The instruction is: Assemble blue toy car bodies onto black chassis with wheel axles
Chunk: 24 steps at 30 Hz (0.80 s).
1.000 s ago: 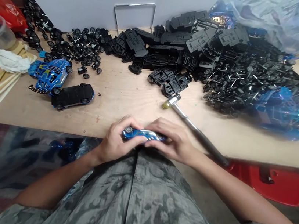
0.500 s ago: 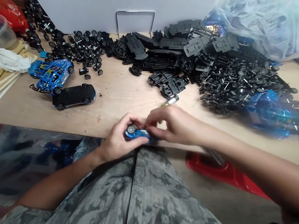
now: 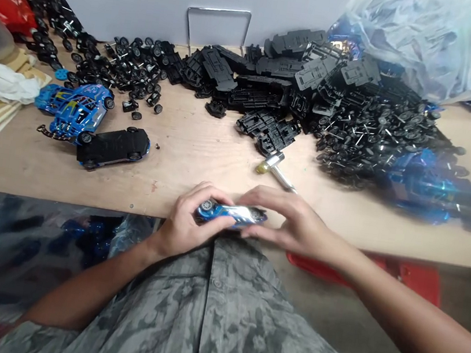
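A blue toy car (image 3: 236, 216) with a shiny side and grey wheels is tilted on its side at the table's front edge. My left hand (image 3: 183, 219) is closed around its left end, thumb below and fingers above. At the other end, my right hand (image 3: 305, 227) has its fingers along the upper side and its thumb along the lower side, with the car between them. Just beyond my right hand lies a small hammer (image 3: 278, 172) with a yellowish face. Parts of the car are covered by my fingers.
Black chassis plates (image 3: 255, 97) are heaped at the back, with wheel axles (image 3: 133, 63) left and more wheel sets (image 3: 368, 136) right. Blue toy cars (image 3: 76, 110) and an overturned car (image 3: 114, 148) lie left. Blue car bodies (image 3: 427, 183) and a plastic bag (image 3: 417, 38) are right.
My right hand has opened from a pinch at the car and spread around its right end, uncovering more of the car. The hammer shows more fully. The view has shifted slightly.
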### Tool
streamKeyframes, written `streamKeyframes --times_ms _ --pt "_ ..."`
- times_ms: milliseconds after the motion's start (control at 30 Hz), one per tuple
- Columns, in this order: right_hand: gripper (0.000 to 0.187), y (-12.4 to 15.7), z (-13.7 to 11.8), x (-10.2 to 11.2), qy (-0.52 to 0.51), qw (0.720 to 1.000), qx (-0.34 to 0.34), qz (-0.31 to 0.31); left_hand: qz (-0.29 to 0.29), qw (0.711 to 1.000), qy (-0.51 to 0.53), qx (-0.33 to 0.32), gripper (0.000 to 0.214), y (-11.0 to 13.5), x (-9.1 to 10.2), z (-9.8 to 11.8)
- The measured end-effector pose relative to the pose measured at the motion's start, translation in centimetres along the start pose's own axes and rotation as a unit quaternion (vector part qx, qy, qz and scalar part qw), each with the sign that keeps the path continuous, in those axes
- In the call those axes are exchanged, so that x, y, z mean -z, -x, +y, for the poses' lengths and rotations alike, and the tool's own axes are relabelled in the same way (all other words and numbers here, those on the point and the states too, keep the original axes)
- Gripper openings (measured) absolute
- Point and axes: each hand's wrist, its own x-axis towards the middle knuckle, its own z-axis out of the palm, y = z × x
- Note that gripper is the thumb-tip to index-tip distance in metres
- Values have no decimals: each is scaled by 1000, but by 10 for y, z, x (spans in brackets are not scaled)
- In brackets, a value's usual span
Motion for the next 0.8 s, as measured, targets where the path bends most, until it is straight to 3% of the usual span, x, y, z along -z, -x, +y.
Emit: streamKeyframes --times_ms 267,500,800 --pt "25 10 9 -26 3 995 61 81 9 999 -34 -33 11 -3 -3 6" --pt "20 12 14 -33 -5 987 89 137 13 999 7 39 23 1 0 2" --pt "17 14 20 -40 2 983 92 159 66 994 79 -26 17 2 -10 -4"
